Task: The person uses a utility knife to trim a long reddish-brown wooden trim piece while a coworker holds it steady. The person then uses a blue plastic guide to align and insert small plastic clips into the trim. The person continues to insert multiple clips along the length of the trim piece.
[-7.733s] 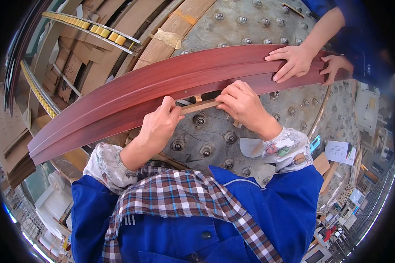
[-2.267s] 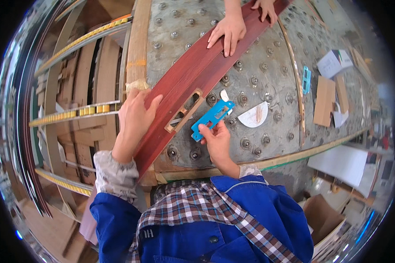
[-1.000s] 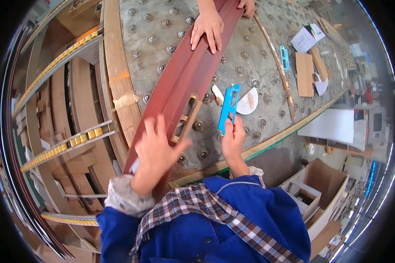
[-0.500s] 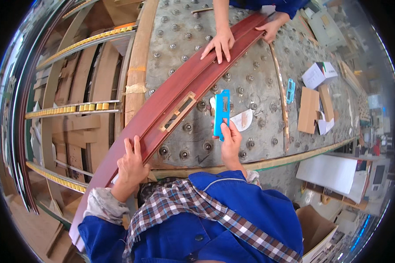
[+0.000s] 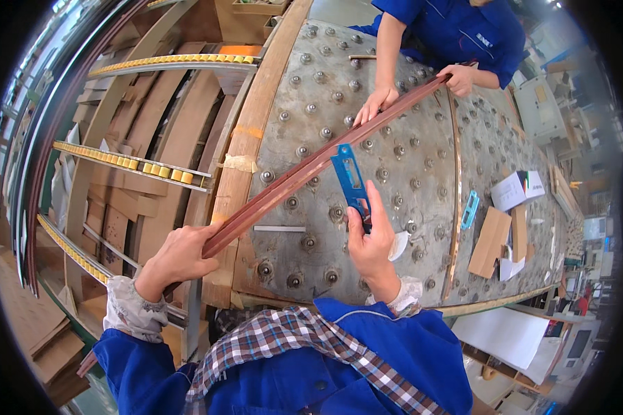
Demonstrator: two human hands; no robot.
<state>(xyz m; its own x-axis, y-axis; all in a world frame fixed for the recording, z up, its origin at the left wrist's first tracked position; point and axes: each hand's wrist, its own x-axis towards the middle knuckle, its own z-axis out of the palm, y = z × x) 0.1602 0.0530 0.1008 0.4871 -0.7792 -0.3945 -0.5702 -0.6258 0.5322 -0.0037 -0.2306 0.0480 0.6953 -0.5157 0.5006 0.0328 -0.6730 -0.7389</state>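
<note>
One grey, ball-studded metal table (image 5: 430, 209) lies beneath a long, ridged reddish-brown board (image 5: 277, 196), seen nearly edge-on, partly hidden by the left hand (image 5: 178, 257) grasping it; the right hand (image 5: 372, 247) holds a flat blue slotted plate (image 5: 353, 193), lower end covered

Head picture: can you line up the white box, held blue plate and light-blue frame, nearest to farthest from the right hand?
1. Blue plate, in the right hand.
2. Light-blue frame, right of the hand.
3. White box, farther right.
</note>
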